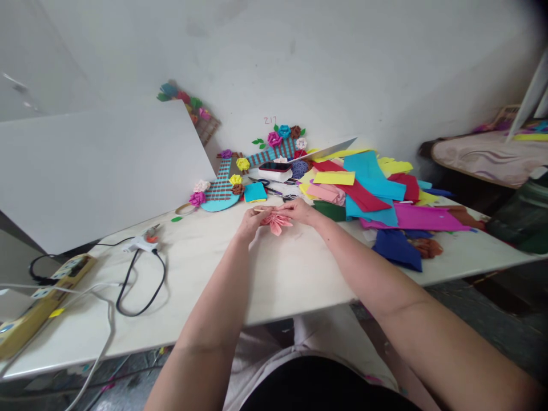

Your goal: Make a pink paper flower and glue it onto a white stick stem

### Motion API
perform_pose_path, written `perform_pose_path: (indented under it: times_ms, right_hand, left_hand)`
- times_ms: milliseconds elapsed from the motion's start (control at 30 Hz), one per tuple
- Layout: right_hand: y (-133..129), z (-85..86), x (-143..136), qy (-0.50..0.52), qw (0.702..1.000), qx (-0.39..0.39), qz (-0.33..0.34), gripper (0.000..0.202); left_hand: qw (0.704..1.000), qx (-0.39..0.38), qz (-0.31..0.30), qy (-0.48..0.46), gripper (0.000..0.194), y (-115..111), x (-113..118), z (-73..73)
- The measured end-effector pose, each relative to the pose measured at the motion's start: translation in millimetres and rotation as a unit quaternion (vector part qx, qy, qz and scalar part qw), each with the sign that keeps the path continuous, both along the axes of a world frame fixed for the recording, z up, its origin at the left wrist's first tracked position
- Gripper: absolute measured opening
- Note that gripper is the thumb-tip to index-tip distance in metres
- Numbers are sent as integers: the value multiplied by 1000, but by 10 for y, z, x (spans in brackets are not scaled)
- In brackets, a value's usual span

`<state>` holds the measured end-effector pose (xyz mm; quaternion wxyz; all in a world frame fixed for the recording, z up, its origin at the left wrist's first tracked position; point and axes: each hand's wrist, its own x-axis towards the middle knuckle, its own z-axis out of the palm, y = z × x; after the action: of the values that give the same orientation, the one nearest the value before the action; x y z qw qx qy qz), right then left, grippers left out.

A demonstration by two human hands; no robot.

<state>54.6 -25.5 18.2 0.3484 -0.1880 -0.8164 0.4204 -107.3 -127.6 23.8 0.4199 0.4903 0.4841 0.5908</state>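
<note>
Between the desk's [205, 245] front and back edges, the left hand [249, 224] and right hand [303, 211] pinch 1 pink paper flower [276, 224], fingers nearly closed, apparently shaping petals, the next move needing light fingertips

Two hands, one left hand [250, 224] and one right hand [301, 212], at centre with one pink paper flower [275, 221]. Around them: one phone [275, 166] at twelve o'clock, one large white board [103, 171] at ten, one glue gun [143, 243] at nine, one power strip [21, 330] at eight.
</note>
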Motion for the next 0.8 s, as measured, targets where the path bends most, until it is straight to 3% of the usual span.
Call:
perform_pose_path:
  times_ms: [367, 800]
  right_hand:
    - [-7, -3, -9, -3, 999, 47, -27, 27]
    - [-17, 5, -42, 38, 996, 73, -42, 17]
  left_hand:
    - [1000, -17, 15, -13, 39, 65, -57, -72]
    - [998, -23, 32, -43, 33, 35, -5, -28]
